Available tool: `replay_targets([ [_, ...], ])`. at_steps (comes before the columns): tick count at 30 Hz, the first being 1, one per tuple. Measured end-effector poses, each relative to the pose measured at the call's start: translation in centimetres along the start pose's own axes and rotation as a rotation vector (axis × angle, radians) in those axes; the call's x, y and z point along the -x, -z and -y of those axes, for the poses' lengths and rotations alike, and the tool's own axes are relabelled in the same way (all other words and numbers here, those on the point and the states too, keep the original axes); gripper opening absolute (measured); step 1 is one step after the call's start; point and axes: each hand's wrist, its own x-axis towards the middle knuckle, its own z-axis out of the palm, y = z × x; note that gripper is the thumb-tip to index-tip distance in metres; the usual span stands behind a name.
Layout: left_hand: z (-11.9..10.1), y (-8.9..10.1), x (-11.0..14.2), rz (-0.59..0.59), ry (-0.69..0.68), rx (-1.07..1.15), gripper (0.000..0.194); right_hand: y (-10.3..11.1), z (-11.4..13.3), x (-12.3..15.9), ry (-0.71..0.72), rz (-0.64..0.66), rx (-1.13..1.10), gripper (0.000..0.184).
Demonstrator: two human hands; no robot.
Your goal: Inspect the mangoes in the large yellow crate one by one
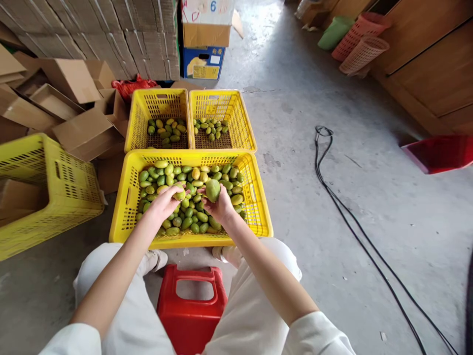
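Note:
Both of my hands are over a large yellow crate point(192, 240) holding many green and yellowish mangoes point(201, 217). My left hand point(167, 201) is closed around a small yellow-green mango point(179, 194). A larger round green mango point(213, 190) sits in my right hand point(220, 206), gripped with the fingers partly behind it. Just beyond stand two smaller yellow crates side by side. The left small crate point(127, 133) has a group of green and yellow mangoes in it, and the right small crate point(249, 125) has a smaller, mostly green group.
A red stool point(190, 315) is between my legs. Left of me lie a tipped yellow crate point(74, 197) and loose cardboard boxes point(86, 130). Bundled cardboard point(111, 39) and stacked cartons point(205, 37) stand behind. A black cable point(334, 197) crosses the floor at right, near plastic baskets point(360, 37).

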Motion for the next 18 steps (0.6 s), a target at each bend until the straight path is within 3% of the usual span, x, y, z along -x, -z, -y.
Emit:
replay_targets([
  [4, -0.1, -0.1, 0.7, 0.039, 0.047, -0.040, 0.038, 0.0, -0.2, -0.2, -0.003, 0.084, 0.024, 0.055],
  [8, -0.4, -0.2, 1.0, 0.058, 0.060, -0.032, 0.039, -0.2, -0.3, -0.3, 0.016, 0.059, -0.038, 0.048],
  [12, -0.9, -0.4, 1.0, 0.046, 0.043, -0.029, 0.006, -0.4, -0.1, 0.1, 0.067, 0.131, -0.155, 0.032],
  [18, -1.1, -0.4, 1.1, 0.078, 0.013, -0.081, 0.026, -0.1, 0.0, 0.0, 0.092, 0.214, -0.249, 0.034],
])
